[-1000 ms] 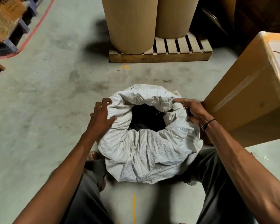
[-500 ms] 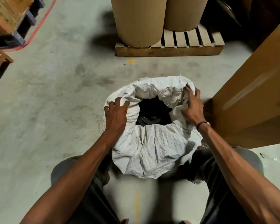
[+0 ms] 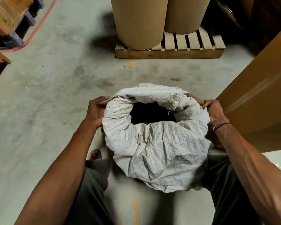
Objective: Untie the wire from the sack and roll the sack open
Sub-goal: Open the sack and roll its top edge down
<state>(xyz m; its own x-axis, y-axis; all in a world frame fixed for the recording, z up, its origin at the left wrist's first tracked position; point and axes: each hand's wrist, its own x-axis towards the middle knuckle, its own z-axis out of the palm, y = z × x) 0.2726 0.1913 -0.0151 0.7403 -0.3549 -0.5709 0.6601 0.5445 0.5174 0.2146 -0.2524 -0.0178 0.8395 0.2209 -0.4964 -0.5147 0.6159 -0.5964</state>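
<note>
Between the person's knees, on a grey concrete floor (image 3: 47, 98), stands a white woven sack (image 3: 159, 148) with its mouth already open. No wire shows anywhere, so the untying looks done and the rolling is the step in hand. The top edge is turned outward into a thick, crumpled collar around a dark opening. What lies inside cannot be made out; it reads only as black.

The left hand (image 3: 96, 111) cups the collar's left side, thumb laid along the upper fold and fingers hidden behind the cloth. The right hand (image 3: 213, 109) grips the collar's right side, fingers curled round a bunched fold. A dark band circles that wrist.

To roll well, both hands should probably turn the collar outward and down by equal amounts, shifting around the rim so the roll stays level. The right rear of the collar looks folded in on itself and may need smoothing first.

Just to the right, touching or nearly touching the sack, leans a large cardboard box (image 3: 258, 88), closed. Farther off, a wooden pallet (image 3: 193, 51) carries two tall brown cardboard drums (image 3: 139, 21), their tops out of view. At far left, boxes sit on a blue pallet.
</note>
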